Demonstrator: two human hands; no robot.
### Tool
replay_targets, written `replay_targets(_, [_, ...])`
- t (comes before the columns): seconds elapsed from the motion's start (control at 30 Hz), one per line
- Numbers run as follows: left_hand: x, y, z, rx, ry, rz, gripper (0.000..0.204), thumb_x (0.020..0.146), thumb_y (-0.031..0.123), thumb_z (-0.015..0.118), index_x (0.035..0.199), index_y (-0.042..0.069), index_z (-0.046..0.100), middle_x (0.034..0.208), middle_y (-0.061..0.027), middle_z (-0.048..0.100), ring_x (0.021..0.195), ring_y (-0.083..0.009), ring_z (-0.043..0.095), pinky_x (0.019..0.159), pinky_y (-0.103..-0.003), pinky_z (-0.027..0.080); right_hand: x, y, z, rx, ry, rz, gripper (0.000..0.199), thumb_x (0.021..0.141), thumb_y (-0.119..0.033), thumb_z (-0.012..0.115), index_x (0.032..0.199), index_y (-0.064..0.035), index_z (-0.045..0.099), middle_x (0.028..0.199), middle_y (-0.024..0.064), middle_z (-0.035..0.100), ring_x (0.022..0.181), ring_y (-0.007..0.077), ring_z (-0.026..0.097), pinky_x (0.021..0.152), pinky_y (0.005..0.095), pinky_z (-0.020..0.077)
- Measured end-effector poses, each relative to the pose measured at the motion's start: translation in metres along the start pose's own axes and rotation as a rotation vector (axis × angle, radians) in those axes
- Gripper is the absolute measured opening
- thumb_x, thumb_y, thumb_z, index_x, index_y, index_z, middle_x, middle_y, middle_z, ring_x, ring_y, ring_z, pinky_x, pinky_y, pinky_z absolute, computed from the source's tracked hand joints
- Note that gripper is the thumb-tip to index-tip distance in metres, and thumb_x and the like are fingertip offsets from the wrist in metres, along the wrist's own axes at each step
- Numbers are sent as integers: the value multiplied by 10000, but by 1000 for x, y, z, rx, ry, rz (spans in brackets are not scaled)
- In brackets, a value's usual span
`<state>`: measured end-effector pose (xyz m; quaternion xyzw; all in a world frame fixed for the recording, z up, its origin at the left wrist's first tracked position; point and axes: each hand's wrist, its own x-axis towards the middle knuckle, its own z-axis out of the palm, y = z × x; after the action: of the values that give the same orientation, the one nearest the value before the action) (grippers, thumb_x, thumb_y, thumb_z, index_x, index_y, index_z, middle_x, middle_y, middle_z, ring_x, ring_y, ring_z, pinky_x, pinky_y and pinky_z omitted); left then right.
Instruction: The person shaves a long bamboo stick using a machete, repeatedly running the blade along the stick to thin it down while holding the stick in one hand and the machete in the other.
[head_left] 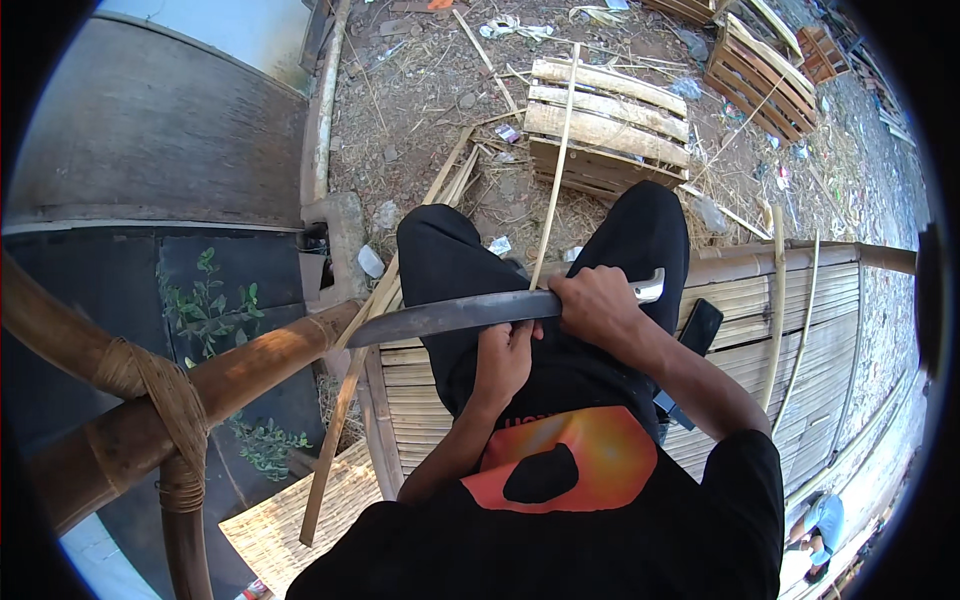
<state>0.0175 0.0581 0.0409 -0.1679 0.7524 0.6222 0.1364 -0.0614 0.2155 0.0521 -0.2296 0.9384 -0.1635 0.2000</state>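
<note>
A: Sitting on a slatted bamboo bench (800, 330). Right hand (598, 305), fingers closed round the handle of a long knife (450, 315). Left hand (503, 358), fingers curled, seemingly pinching a thin bamboo strip (556, 165) just under the blade.

B: Risking a slip onto left fingers or thigh. Beyond, wooden crates (605, 125) sitting upturned, contents not showing.

My right hand (600, 305) grips the machete (460, 313), blade pointing nine o'clock; my left hand (503, 358) pinches the bamboo strip (556, 165) beneath it.
</note>
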Motion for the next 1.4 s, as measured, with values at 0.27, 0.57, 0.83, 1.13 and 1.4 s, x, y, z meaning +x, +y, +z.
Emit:
replay_targets(0.27, [6,1,-8,70,25,37,183,977,75,509,846,-10,604,666,-9,530,566,-78,447,528,-268,358,18,10,7,-12,1,-27,187,721,-223,659,874,-117,675,720,162,682,689,360,688,631,472,541])
replay_targets(0.57, [8,5,-8,23,11,19,230,1015,149,490,1047,-11,652,667,9,496,570,-62,405,520,-253,337,18,22,-5,-61,36,13,148,766,-197,597,799,-84,688,736,168,686,696,350,696,620,453,547])
replay_targets(0.83, [-6,3,-15,-4,-21,-8,254,1031,177,486,1169,20,629,690,48,483,504,7,342,441,-185,260,37,71,6,-87,142,147,154,751,-213,636,836,-94,686,690,173,666,679,373,673,641,476,535])
replay_targets(1.13, [-2,5,-6,-7,-44,-5,242,1023,180,497,1091,-3,639,673,17,523,570,-44,391,516,-232,318,10,33,-11,-9,15,71,231,730,-257,703,869,-73,678,735,175,680,711,369,680,671,463,544])
replay_targets(1.4, [-5,3,-16,-199,-9,-255,210,1036,173,465,956,48,614,650,61,439,487,2,324,418,-189,239,9,0,-1,48,7,-59,156,747,-208,653,843,-88,682,712,143,678,685,338,695,604,447,544])
